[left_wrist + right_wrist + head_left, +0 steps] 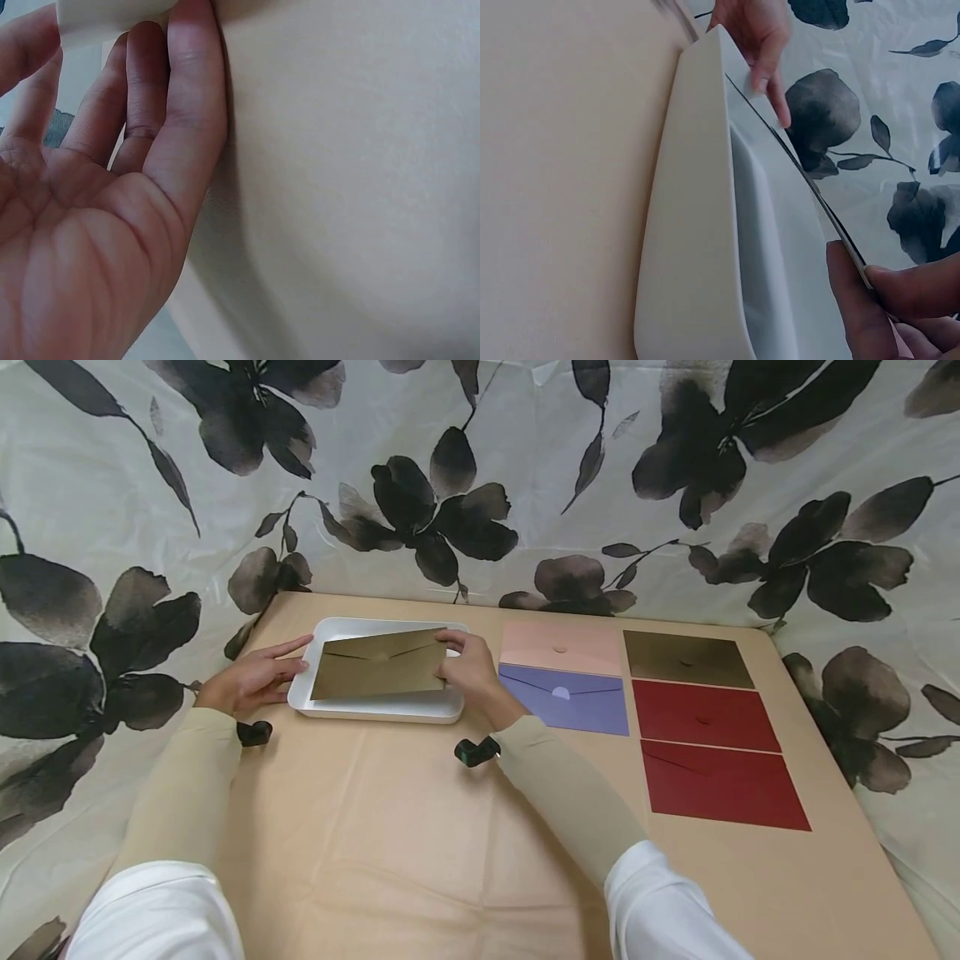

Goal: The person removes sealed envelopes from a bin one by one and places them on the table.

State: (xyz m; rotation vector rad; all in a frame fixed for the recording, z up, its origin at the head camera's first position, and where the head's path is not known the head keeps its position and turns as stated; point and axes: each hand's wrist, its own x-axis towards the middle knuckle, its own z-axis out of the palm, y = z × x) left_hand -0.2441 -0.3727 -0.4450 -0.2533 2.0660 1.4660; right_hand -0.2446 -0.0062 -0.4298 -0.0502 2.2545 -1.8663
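A gold envelope (378, 666), its flap side up, is pinched at its right end between the thumb and fingers of my right hand (477, 675). It lies over the opening of a white rectangular tray (375, 710). In the right wrist view the envelope (810, 182) is seen edge-on, tilted above the tray (694, 202), with a gap under it at the near side. My left hand (255, 677) is at the tray's left end, its fingers extended and spread with the tips at the wall. The left wrist view shows the palm and the tray's corner (105, 19) by the fingers.
Right of the tray lie a pink envelope (562, 645) and a purple envelope (566, 697). Farther right is a column: another gold envelope (675, 658), a red envelope (705, 714) and a second red envelope (723, 785). Floral cloth (540, 468) surrounds the tan table (390, 843).
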